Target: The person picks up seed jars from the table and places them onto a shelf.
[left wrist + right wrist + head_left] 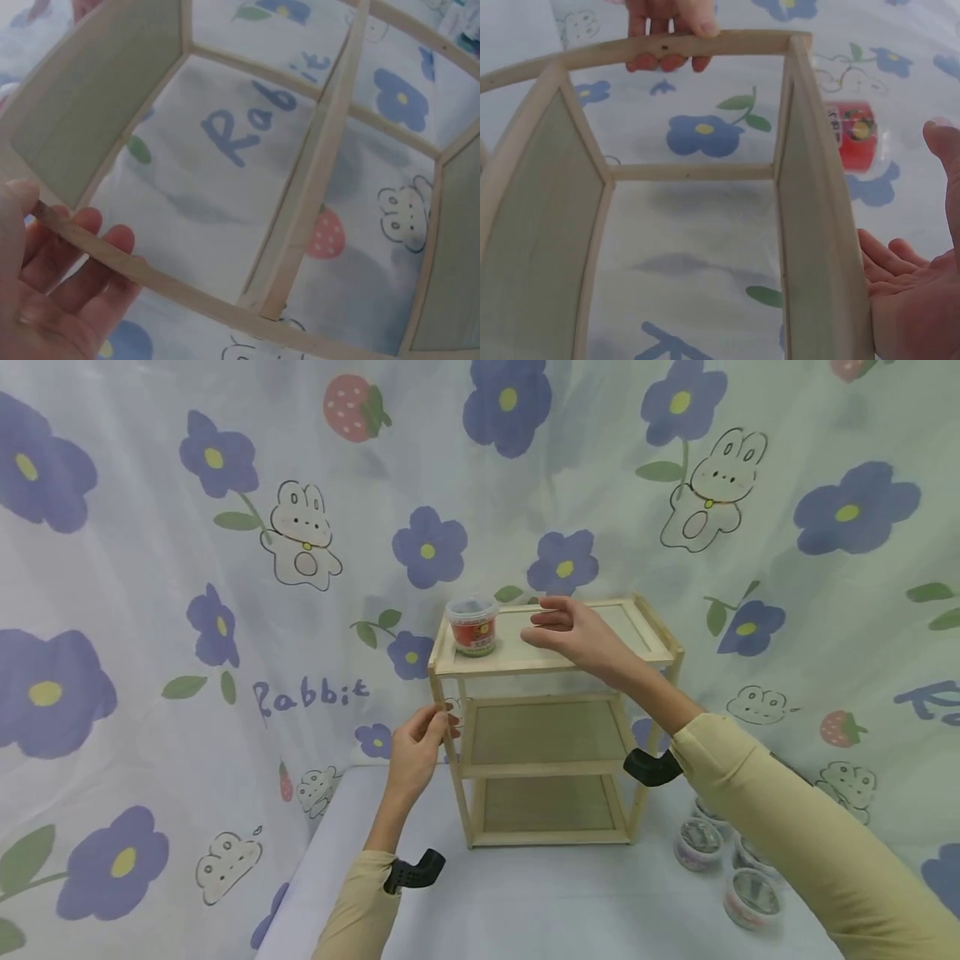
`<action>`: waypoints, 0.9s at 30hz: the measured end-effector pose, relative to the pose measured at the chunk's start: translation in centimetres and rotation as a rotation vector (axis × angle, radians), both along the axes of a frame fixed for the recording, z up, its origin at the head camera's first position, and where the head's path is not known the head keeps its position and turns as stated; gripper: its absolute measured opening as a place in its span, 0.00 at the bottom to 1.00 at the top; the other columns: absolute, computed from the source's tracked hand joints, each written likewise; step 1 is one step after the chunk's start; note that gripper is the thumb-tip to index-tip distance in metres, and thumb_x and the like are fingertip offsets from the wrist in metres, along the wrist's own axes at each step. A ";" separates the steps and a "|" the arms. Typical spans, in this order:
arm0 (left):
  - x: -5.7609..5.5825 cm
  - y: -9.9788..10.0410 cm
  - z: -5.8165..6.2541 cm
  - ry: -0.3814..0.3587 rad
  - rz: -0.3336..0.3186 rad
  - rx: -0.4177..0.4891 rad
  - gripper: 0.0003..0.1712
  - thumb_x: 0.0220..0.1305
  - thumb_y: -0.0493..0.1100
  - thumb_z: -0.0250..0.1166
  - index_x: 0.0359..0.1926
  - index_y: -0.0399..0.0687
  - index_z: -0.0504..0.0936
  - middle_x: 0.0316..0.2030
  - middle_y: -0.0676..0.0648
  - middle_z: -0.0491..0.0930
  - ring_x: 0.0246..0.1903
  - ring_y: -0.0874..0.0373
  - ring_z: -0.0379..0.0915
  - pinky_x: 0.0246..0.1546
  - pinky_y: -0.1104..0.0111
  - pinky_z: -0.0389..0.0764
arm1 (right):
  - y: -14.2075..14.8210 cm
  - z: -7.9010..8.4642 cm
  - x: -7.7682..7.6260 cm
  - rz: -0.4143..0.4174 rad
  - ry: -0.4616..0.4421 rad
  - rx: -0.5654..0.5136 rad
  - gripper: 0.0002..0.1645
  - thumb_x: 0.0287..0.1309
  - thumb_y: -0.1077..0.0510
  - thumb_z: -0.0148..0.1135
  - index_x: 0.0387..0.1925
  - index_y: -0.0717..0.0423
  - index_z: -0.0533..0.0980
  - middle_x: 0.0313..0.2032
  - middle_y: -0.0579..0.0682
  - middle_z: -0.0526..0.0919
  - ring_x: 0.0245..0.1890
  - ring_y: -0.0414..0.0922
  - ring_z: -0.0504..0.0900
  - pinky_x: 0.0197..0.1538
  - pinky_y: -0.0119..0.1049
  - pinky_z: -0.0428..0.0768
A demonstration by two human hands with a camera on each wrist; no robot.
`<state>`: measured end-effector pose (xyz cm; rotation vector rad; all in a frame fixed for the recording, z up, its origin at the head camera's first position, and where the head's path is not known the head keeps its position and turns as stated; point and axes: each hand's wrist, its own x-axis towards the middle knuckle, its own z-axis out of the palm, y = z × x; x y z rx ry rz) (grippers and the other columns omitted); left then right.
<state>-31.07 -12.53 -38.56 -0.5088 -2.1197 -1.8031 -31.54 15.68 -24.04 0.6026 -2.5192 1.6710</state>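
Note:
A light wooden three-tier shelf [555, 769] stands upright on the white surface. My left hand [415, 752] grips its left front post [187, 292], thumb on one side and fingers wrapped round the other, as the left wrist view shows. On the left end of the top tier sits a clear plastic tub [474, 631] with a red label. My right hand [573, 631] is over the top tier, right of the tub and apart from it. In the right wrist view the right hand [915, 300] has its fingers extended and nothing in them.
Several similar lidded tubs [752, 900] are grouped on the surface at the right, partly hidden by my right sleeve [780, 827]. A flower-and-rabbit patterned cloth [450, 443] hangs behind the shelf and along both sides. Each wrist wears a black camera mount [415, 870].

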 end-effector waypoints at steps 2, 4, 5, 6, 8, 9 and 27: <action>-0.2 -0.1 -0.2 0.002 -0.003 0.004 0.18 0.76 0.46 0.55 0.55 0.38 0.81 0.42 0.31 0.82 0.39 0.43 0.83 0.47 0.67 0.83 | 0.5 -0.2 0.7 0.004 0.011 -0.009 0.45 0.65 0.46 0.64 0.74 0.55 0.55 0.68 0.54 0.69 0.68 0.49 0.68 0.67 0.50 0.70; -0.3 -0.3 -0.3 0.007 -0.001 0.008 0.18 0.75 0.48 0.56 0.54 0.40 0.82 0.41 0.36 0.84 0.39 0.46 0.83 0.47 0.67 0.83 | 1.0 -0.4 1.6 0.015 0.018 -0.029 0.44 0.65 0.48 0.63 0.74 0.55 0.55 0.69 0.54 0.69 0.69 0.49 0.68 0.68 0.50 0.70; -0.3 -0.3 -0.3 0.011 -0.001 0.012 0.18 0.75 0.48 0.56 0.54 0.40 0.82 0.40 0.38 0.84 0.38 0.47 0.83 0.46 0.67 0.83 | 1.3 -0.6 2.1 0.025 0.024 -0.043 0.43 0.66 0.50 0.63 0.75 0.56 0.54 0.69 0.54 0.69 0.69 0.49 0.68 0.68 0.49 0.70; -0.3 -0.4 -0.3 0.015 -0.002 0.016 0.18 0.75 0.48 0.56 0.53 0.40 0.82 0.39 0.41 0.84 0.38 0.47 0.83 0.46 0.67 0.83 | 1.7 -0.7 2.6 0.031 0.031 -0.054 0.43 0.66 0.51 0.62 0.75 0.56 0.54 0.69 0.54 0.69 0.69 0.49 0.68 0.68 0.48 0.70; -0.3 -0.5 -0.2 0.022 0.003 0.021 0.19 0.75 0.48 0.57 0.53 0.39 0.82 0.37 0.45 0.85 0.38 0.48 0.83 0.46 0.67 0.84 | 2.5 -1.2 3.7 0.039 0.047 -0.094 0.41 0.68 0.54 0.61 0.74 0.56 0.54 0.68 0.55 0.69 0.68 0.47 0.70 0.66 0.41 0.72; -0.3 -0.6 -0.2 0.024 0.005 0.023 0.19 0.75 0.48 0.57 0.53 0.39 0.82 0.37 0.46 0.85 0.38 0.47 0.83 0.46 0.67 0.84 | 3.0 -1.5 4.4 0.042 0.058 -0.123 0.39 0.68 0.56 0.60 0.74 0.57 0.55 0.68 0.55 0.69 0.67 0.47 0.71 0.65 0.37 0.73; 0.0 -0.3 0.0 0.017 0.002 -0.004 0.19 0.75 0.48 0.57 0.54 0.39 0.82 0.39 0.38 0.84 0.38 0.47 0.83 0.49 0.66 0.83 | 15.4 -15.9 15.6 -0.224 0.302 -0.539 0.40 0.61 0.82 0.50 0.72 0.59 0.58 0.61 0.45 0.78 0.63 0.33 0.74 0.62 0.18 0.66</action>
